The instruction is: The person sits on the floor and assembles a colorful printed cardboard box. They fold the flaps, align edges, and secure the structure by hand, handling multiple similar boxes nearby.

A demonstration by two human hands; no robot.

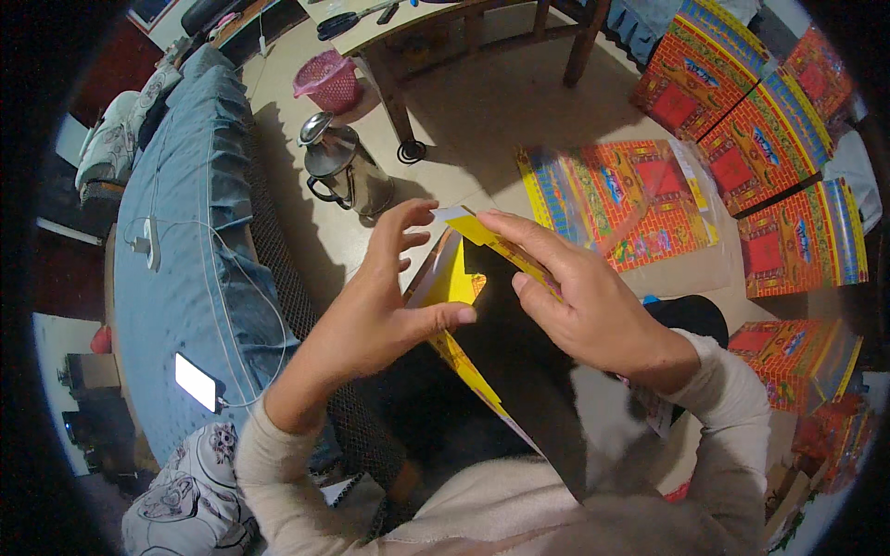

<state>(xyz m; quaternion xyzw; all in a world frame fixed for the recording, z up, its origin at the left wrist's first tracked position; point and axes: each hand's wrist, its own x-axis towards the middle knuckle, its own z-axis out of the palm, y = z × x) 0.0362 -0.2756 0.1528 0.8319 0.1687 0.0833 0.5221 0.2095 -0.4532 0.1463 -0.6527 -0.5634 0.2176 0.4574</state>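
Observation:
In front of my body stands a printed cardboard box [452,275], yellow and orange-red along its edges, with a dark gap between its walls. My left hand [357,315] is curved around its left corner. The left thumb lies over the yellow inner flap, and the fingers are raised at the far side. On the opposite side, my right hand [579,301] grips the upper yellow edge between fingers and thumb. The box's lower end runs down toward my lap, and its outer faces are mostly hidden.
Several matching brick-patterned boxes [805,232] stand at the right, beside printed sheets [621,199] on the floor. Ahead are a metal kettle [348,171], a pink basket [326,82] and a wooden table [394,26]. A charging phone [197,382] lies on the blue-covered sofa [176,278].

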